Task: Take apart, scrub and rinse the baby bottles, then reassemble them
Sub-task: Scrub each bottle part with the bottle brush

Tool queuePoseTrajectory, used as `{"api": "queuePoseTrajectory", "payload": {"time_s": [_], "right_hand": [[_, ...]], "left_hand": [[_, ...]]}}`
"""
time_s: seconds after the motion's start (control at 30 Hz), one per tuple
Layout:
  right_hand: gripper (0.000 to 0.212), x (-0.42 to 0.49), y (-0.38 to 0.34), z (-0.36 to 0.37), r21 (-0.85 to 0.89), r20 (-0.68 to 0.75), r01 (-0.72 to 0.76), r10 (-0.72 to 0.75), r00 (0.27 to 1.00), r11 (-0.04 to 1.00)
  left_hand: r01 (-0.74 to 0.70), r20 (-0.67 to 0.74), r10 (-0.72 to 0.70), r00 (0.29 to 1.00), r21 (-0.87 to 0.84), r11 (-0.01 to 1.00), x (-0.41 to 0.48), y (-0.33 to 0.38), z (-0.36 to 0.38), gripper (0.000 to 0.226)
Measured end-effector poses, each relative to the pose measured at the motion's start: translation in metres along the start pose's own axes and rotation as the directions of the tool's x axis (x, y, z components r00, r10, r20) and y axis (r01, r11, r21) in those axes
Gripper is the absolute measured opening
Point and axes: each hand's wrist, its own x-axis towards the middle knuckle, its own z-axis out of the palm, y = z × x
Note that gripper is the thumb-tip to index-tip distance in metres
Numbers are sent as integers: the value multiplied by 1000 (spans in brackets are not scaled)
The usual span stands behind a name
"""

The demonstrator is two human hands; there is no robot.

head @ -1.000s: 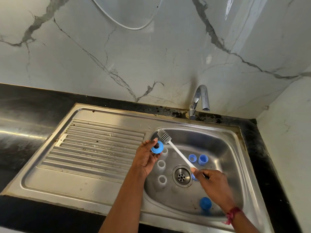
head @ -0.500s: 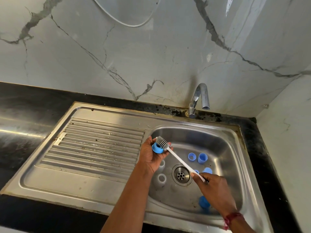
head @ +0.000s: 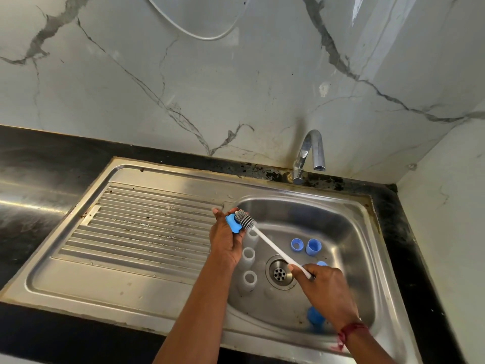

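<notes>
Mid-scrub over the left side of the sink [head: 341, 206] basin. Pinching a blue bottle ring [head: 232, 224] in the left hand [head: 225, 245] with thumb and fingers closed around its edges, held just above the basin rim next to the ribbed drainboard [head: 147, 227]. Gripping the bottle brush [head: 265, 239] in the right hand [head: 326, 290], fingers wrapped round the near end of the white handle, up over the drain [head: 279, 273]. Grey bristle head pushed right against the ring, touching it.

Down in the basin: three clear bottles [head: 248, 254] standing upright, mouths open, lined up left of the drain, the far one half hidden behind the brush handle. Two blue caps [head: 297, 244] side by side past the drain, nearly touching. Another blue piece [head: 315, 316] by the front wall, partly covered by the right wrist, plus a sliver of blue just behind the right knuckles — can't tell what that one is.

Red thread [head: 350, 329] tied round the right wrist. Chrome tap [head: 309, 153] at the back of the sink, black counter [head: 39, 153] all around, marble wall [head: 236, 101] behind — and a white cable [head: 204, 36] looping down at the top
</notes>
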Motion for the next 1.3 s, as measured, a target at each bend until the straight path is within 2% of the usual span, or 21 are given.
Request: {"api": "queuePoseTrajectory", "payload": {"time_s": [0.13,0.3,0.53,0.6,0.7,1.03,1.17,1.3], "right_hand": [[49,10,-16,-2,6,29,2,-2,1000,1000],[48,15,-22,1,4,65,17,-17,998,1000],[49,13,-24,-3,27,85,6,-8,996,1000],[47,13,-27,-4,13,55,21,-22,998,1000],[44,13,-29,-4,-49,-6,55,-55,998,997],[45,7,-19,0,-69,78,76,-71,994,995],[43,6,-22,2,-72,71,94,-89,993,993],[47,8,-27,8,-65,-26,126,-128,991,990]], "left_hand": [[16,-16,-18,1000,-95,995,2,1,4,44],[41,-40,-51,998,-225,973,7,12,4,28],[37,45,-29,999,-176,984,5,12,-4,29],[38,62,-28,998,-154,987,2,4,0,32],[34,59,-25,998,-155,987,-1,3,6,24],[87,59,-70,996,-373,924,14,20,-9,29],[55,133,-15,991,-305,951,10,23,-6,18],[68,187,-20,982,-250,966,3,15,-3,18]]}}
